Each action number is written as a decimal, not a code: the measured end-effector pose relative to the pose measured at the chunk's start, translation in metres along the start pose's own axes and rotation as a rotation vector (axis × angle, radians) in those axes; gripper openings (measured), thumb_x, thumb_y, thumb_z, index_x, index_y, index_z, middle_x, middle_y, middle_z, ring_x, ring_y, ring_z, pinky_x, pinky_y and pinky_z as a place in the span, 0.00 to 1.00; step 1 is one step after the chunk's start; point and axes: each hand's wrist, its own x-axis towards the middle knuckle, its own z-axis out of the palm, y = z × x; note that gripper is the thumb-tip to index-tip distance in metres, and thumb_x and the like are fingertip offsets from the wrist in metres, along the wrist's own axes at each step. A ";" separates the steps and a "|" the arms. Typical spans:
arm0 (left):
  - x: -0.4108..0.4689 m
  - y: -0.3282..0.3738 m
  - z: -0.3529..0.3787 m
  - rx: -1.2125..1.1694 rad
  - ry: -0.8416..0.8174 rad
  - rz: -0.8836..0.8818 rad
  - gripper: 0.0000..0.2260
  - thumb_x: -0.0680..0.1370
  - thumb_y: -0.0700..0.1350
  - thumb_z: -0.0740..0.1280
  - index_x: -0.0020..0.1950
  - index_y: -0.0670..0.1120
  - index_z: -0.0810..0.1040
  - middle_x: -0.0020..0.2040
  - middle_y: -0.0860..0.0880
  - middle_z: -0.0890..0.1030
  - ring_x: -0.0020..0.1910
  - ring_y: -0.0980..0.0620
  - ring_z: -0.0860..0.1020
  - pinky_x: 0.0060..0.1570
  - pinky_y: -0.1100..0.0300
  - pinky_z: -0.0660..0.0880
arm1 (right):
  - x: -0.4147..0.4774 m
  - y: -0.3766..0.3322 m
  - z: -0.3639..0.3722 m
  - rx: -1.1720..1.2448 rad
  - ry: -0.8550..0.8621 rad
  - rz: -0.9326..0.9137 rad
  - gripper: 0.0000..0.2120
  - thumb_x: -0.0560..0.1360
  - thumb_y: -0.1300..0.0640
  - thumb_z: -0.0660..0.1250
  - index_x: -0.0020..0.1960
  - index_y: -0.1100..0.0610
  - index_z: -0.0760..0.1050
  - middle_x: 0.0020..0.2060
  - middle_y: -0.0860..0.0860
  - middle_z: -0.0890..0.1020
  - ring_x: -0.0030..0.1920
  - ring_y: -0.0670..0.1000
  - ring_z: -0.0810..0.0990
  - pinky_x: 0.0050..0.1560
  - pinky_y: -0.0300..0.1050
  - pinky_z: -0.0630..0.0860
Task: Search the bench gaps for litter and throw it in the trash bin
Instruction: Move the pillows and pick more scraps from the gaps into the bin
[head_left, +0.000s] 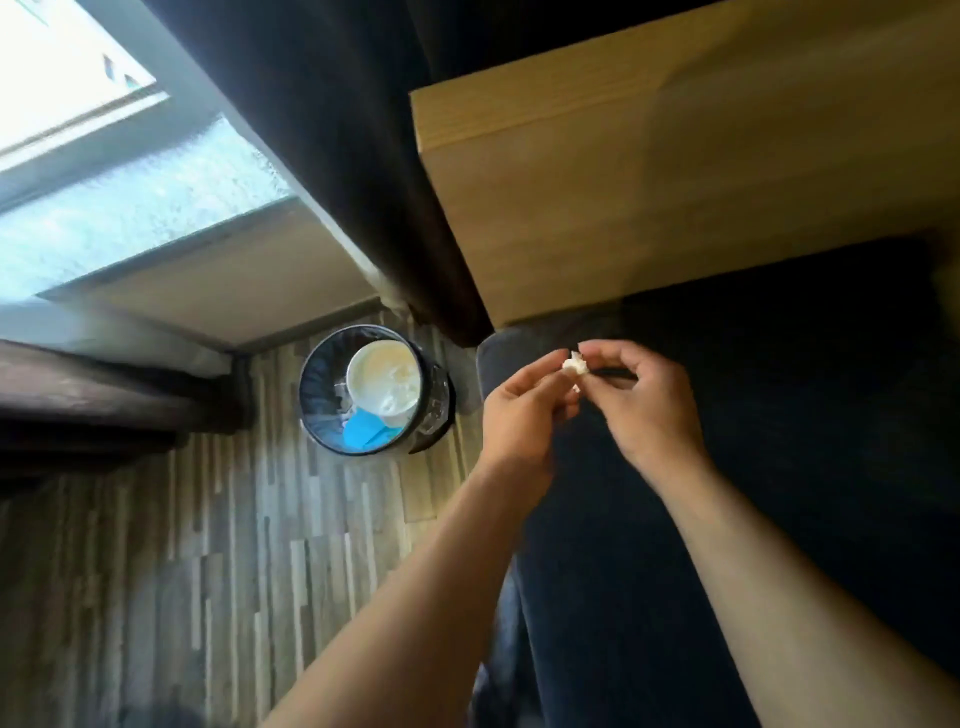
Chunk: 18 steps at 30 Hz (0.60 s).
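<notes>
A small white crumpled scrap of litter (575, 365) is pinched between the fingertips of my left hand (524, 410) and my right hand (641, 400), both raised over the near end of the dark blue bench cushion (779, 441). The round black trash bin (374, 397) stands on the floor just left of my left hand. It has a dark liner and holds a white paper bowl and blue scraps. The gap between the cushion and the wooden panel (675, 208) lies just beyond my fingers.
A dark brown curtain (332, 156) hangs behind the bin, beside a frosted window (130, 208) and its pale sill. Striped wood flooring (208, 545) spreads at the lower left. A dark wooden ledge (104, 395) juts in from the left.
</notes>
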 end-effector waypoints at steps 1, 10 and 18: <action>-0.012 0.003 -0.010 -0.030 -0.016 -0.023 0.10 0.75 0.36 0.67 0.54 0.42 0.82 0.48 0.41 0.82 0.45 0.49 0.78 0.55 0.54 0.76 | -0.011 -0.006 0.006 -0.054 -0.035 -0.026 0.12 0.73 0.60 0.69 0.55 0.51 0.79 0.47 0.41 0.82 0.46 0.42 0.82 0.45 0.35 0.79; -0.063 0.032 -0.106 -0.111 -0.018 -0.038 0.10 0.75 0.43 0.68 0.55 0.43 0.82 0.46 0.44 0.82 0.39 0.55 0.78 0.43 0.63 0.78 | -0.065 -0.058 0.075 -0.161 -0.206 -0.164 0.10 0.74 0.59 0.68 0.54 0.56 0.80 0.46 0.49 0.82 0.43 0.42 0.81 0.44 0.31 0.77; -0.047 0.055 -0.188 -0.093 0.076 -0.151 0.08 0.73 0.46 0.71 0.48 0.44 0.84 0.45 0.44 0.85 0.38 0.53 0.83 0.36 0.64 0.79 | -0.074 -0.059 0.171 -0.236 -0.194 -0.055 0.08 0.75 0.60 0.65 0.52 0.55 0.80 0.48 0.53 0.81 0.48 0.50 0.79 0.49 0.44 0.77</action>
